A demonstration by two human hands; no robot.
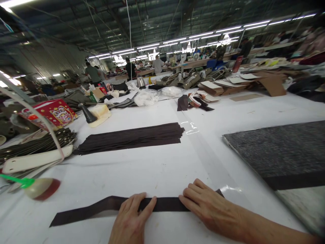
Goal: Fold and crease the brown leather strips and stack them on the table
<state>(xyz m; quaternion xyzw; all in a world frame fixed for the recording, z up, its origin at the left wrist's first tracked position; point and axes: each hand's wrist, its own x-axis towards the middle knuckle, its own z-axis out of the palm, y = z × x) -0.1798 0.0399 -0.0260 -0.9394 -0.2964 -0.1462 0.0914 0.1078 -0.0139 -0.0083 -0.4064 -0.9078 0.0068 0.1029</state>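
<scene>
A long dark brown strip lies flat along the near edge of the white table. My left hand rests on its middle with fingers stretched out flat. My right hand presses flat on the strip's right part, fingers extended toward the left. Neither hand grips anything. Farther back lies a pile of several similar dark strips.
A dark grey mat covers the table's right side. At left are a stack of metal-edged strips, a white curved piece, a red box and a green-nozzled bottle. Cluttered material and people stand far behind.
</scene>
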